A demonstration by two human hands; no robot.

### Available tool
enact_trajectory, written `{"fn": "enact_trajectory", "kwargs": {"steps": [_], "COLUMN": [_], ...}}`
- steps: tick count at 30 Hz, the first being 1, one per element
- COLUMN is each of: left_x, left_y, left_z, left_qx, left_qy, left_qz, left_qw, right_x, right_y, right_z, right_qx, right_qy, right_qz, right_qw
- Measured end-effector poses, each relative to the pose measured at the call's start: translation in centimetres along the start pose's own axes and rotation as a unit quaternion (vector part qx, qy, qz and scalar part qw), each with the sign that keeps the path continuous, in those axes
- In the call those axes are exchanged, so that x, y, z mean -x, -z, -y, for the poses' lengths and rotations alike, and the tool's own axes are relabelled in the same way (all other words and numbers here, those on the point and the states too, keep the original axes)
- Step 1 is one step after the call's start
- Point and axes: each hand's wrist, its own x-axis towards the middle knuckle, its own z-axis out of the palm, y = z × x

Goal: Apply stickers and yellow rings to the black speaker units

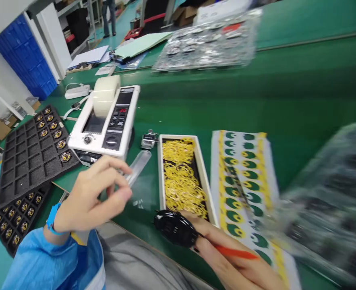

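Black foam tray (30, 153) at nine o'clock on the green counter (214, 104). Left hand (90, 197), grip pinching a strip of clear tape (137, 167) at six o'clock of the tape dispenser (105, 121). Tray of yellow rings (182, 177) centre. Right hand (226, 253), grip clasping a black round part (174, 227) and an orange pen (235, 252) at five o'clock.

The tape dispenser (105, 125) is white with a black panel. Right of it, the white tray (161, 173) holds yellow bands (182, 181); beyond, sheets (244, 177) show green-and-yellow marks on white
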Motion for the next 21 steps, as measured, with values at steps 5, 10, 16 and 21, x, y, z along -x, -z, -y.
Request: {"fn": "enact_trajectory", "kwargs": {"steps": [5, 10, 16, 21], "left_x": [1.9, 1.9, 1.7, 1.7], "left_y": [-3.8, -5.8, -6.0, -6.0], "left_z": [0.0, 0.8, 1.2, 1.5], "left_qx": [0.142, 0.137, 0.160, 0.152], "left_qy": [0.032, 0.074, 0.092, 0.094], "left_qz": [0.085, 0.086, 0.104, 0.112], "left_qw": [0.986, 0.984, 0.977, 0.977], "right_x": [-0.1, 0.0, 0.2, 0.1], "right_y": [-0.3, -0.6, -0.5, -0.4], "right_z": [0.3, 0.8, 1.2, 1.1], "right_qx": [-0.103, -0.134, -0.157, -0.159], "right_qy": [-0.132, -0.158, -0.162, -0.155], "right_qz": [-0.002, 0.019, 0.030, 0.035], "right_qw": [0.986, 0.978, 0.974, 0.974]}}
